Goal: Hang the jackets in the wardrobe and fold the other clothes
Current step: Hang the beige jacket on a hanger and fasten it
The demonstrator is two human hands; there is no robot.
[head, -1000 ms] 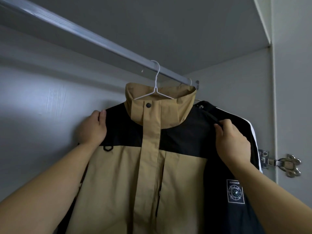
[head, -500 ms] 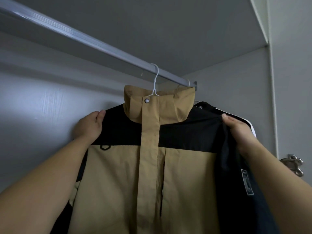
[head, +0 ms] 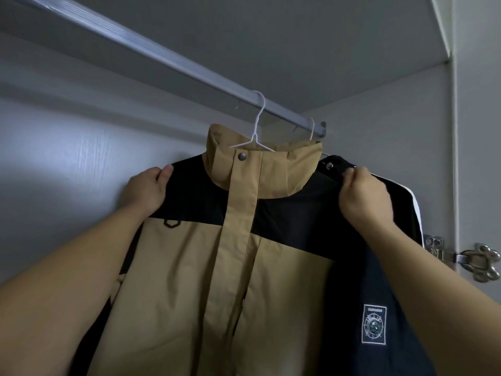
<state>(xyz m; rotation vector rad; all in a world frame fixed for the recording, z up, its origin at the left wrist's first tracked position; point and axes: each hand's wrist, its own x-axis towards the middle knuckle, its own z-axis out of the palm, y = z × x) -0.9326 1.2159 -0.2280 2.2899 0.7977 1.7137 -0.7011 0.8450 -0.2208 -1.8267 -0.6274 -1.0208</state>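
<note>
A tan and black jacket (head: 244,267) hangs on a white wire hanger (head: 254,131) hooked over the wardrobe's metal rail (head: 151,50). My left hand (head: 146,189) grips the jacket's left shoulder, thumb on the black fabric. My right hand (head: 363,196) pinches the black fabric at the jacket's right shoulder. Behind it, a dark navy jacket (head: 376,308) with a white stripe and a sewn badge hangs on a second hanger (head: 311,128) at the rail's right end.
The wardrobe's pale back wall (head: 67,158) is to the left, the side wall (head: 393,118) to the right. A metal door hinge (head: 466,259) sticks out at the right edge. The rail left of the hangers is bare.
My right hand rose and shifted left to the top of the shoulder seam. The navy jacket's badge has turned back into view. My left hand has stayed at the left shoulder.
</note>
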